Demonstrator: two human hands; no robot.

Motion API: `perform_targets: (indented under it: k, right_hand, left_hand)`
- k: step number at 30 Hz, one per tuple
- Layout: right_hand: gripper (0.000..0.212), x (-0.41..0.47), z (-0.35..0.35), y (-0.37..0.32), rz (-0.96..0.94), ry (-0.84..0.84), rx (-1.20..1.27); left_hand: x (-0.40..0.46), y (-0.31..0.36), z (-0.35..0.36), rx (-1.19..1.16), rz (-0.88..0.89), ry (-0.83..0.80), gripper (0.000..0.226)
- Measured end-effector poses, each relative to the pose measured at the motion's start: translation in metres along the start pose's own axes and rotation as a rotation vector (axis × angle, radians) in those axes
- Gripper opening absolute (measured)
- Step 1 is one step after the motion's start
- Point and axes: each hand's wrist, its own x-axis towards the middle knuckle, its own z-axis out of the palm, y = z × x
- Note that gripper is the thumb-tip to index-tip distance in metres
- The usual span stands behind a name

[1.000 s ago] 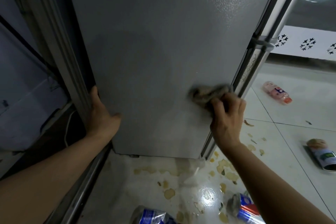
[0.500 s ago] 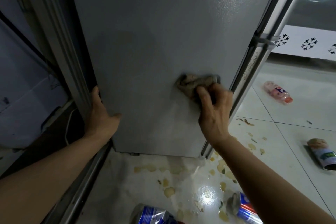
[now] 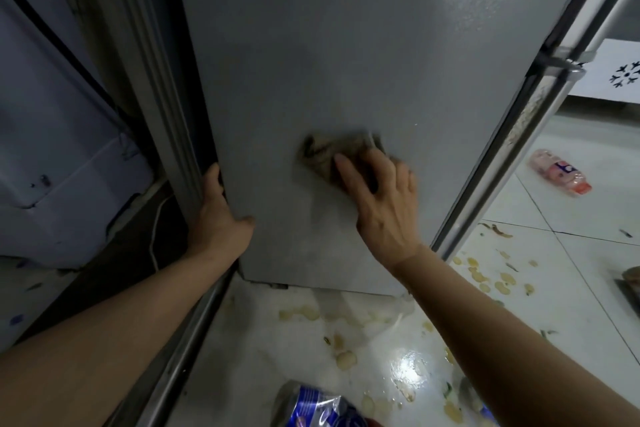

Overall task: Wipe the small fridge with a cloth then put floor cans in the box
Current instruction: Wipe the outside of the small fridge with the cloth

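Pale tiled floor (image 3: 571,315), glossy under a light glare and spattered with yellowish spills; white snowflake-patterned panel (image 3: 613,76) behind.

1. Left hand (image 3: 218,218): fingers wrapped out of sight behind a vertical edge, thumb lying flat on the front face; forearm extends up from lower left.
2. Right hand (image 3: 381,198): fingers spread, pressing flat; forearm extends from lower right.

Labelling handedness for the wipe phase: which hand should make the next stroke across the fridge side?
Right. The right hand already presses the cloth flat on the fridge side panel. The left hand grips the panel's rear edge, seemingly steadying it, and holds no cloth.
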Motion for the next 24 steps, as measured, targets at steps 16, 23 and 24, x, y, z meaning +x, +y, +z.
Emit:
perform_targets:
  k: [16,23,24]
  right_hand:
    - [0.045,0.031,0.016,-0.051,-0.192,-0.109,-0.057]
    - [0.046,-0.017,0.042,-0.084,-0.556,-0.385,-0.213]
    - [0.044,-0.017,0.043,-0.087,-0.536,-0.401,-0.190]
  left_hand:
    - [0.005,-0.014,-0.022,-0.113,-0.028,-0.172,0.090]
    - [0.006,-0.036,-0.024,-0.221,-0.110,-0.256,0.097]
    - [0.005,-0.039,-0.024,-0.238,-0.114,-0.268,0.096]
